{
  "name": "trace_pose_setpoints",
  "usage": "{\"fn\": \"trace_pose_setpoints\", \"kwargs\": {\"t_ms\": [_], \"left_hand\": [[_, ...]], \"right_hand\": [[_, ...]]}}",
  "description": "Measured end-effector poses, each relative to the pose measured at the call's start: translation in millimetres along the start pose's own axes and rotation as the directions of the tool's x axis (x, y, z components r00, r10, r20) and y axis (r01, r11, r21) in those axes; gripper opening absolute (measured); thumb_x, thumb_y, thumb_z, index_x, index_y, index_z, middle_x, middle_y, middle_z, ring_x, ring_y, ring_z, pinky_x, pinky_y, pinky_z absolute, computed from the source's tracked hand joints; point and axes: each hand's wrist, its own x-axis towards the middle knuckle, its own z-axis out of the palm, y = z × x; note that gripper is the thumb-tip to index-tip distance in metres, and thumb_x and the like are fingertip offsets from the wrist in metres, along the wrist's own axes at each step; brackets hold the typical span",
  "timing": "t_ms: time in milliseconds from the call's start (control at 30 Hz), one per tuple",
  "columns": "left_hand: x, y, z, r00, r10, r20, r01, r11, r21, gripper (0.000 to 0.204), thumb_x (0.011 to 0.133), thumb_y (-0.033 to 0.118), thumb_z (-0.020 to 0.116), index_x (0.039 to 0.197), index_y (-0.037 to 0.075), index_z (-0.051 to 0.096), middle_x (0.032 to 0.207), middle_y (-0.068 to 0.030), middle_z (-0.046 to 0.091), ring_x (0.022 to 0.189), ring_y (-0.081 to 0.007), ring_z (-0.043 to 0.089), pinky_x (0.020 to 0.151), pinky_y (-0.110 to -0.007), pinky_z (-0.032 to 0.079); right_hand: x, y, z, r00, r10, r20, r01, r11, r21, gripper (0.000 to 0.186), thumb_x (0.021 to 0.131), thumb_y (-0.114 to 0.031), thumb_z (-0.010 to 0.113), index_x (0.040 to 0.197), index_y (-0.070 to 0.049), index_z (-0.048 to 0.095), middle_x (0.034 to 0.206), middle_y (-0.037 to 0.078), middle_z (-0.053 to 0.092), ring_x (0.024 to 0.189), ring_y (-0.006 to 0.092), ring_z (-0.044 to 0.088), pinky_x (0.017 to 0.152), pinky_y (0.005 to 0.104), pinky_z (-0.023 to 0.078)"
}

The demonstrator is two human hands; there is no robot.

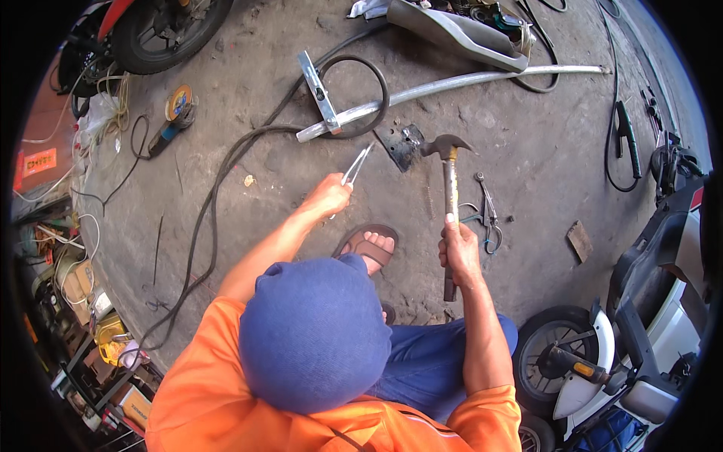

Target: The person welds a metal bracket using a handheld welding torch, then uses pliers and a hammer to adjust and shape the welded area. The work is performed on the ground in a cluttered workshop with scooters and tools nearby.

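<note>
My left hand (327,196) is closed round a slim, pale tong-like piece (356,164) pointing toward a dark metal plate (393,148). My right hand (459,245) grips a claw hammer (451,181) upright, its head beside the plate. Right of the hammer lie long-handled pliers and other metal tools (489,218). Beyond the plate, a long pale tube (422,92) rests on the concrete with a silver clamp or bracket (319,92) across it. A sandalled foot (369,245) shows below my left hand, and a blue cap (312,331) fills the lower middle.
An angle grinder (166,132) and loose cables (226,173) lie at left, beside a cluttered shelf (98,316). A motorcycle wheel (162,34) stands upper left. A grey molded part (459,38) lies at top. A white scooter (640,354) with its wheel stands at right.
</note>
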Motion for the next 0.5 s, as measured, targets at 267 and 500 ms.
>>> {"fn": "trace_pose_setpoints", "kwargs": {"t_ms": [267, 500], "left_hand": [[8.6, 17.8, -9.0, 1.000, -0.019, 0.025, 0.019, 0.999, 0.029, 0.024, 0.093, 0.023, 0.048, 0.099, 0.001, 0.057, 0.074, -0.0157, 0.065, 0.070, -0.0290, 0.066, 0.064, -0.043, 0.050], [23.3, 30.9, -8.5, 0.997, 0.068, 0.046, -0.077, 0.966, 0.246, 0.029, 0.091, 0.022, 0.049, 0.112, 0.004, 0.058, 0.103, -0.0230, 0.066, 0.101, -0.0386, 0.063, 0.083, -0.047, 0.048]], "right_hand": [[8.6, -22.0, -22.9, 0.996, 0.057, -0.070, -0.051, 0.995, 0.085, 0.043, 0.094, -0.047, 0.058, 0.079, -0.008, 0.050, 0.057, 0.000, 0.047, 0.043, 0.0096, 0.044, 0.038, 0.0259, 0.036], [26.7, -36.8, 1.4, 0.999, 0.032, 0.018, -0.033, 0.997, 0.070, 0.042, 0.092, -0.047, 0.060, 0.079, -0.008, 0.049, 0.057, 0.000, 0.047, 0.042, 0.0107, 0.043, 0.038, 0.0273, 0.037]]}}
